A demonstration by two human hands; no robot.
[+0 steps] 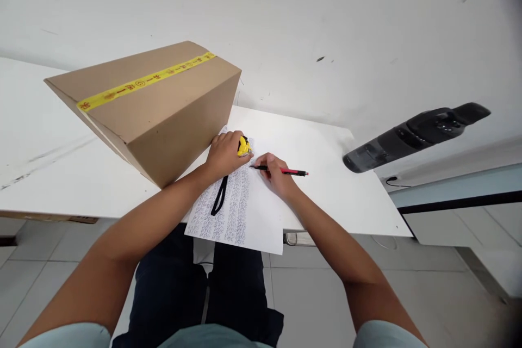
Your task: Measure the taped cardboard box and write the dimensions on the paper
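Note:
My left hand is closed around a yellow and black tape measure, which rests over the upper part of a paper sheet. A black wrist strap trails from under that hand across the page. Dense rows of small dark writing cover the sheet's left side, and its lower edge hangs over the table front. My right hand pinches a red and black pen, its tip at the paper just right of the tape measure.
A large cardboard box with yellow printed tape stands on the white table, close to my left forearm. At the right end stands a tall dark bottle. A wall runs behind the table, with a black plug and cable at right.

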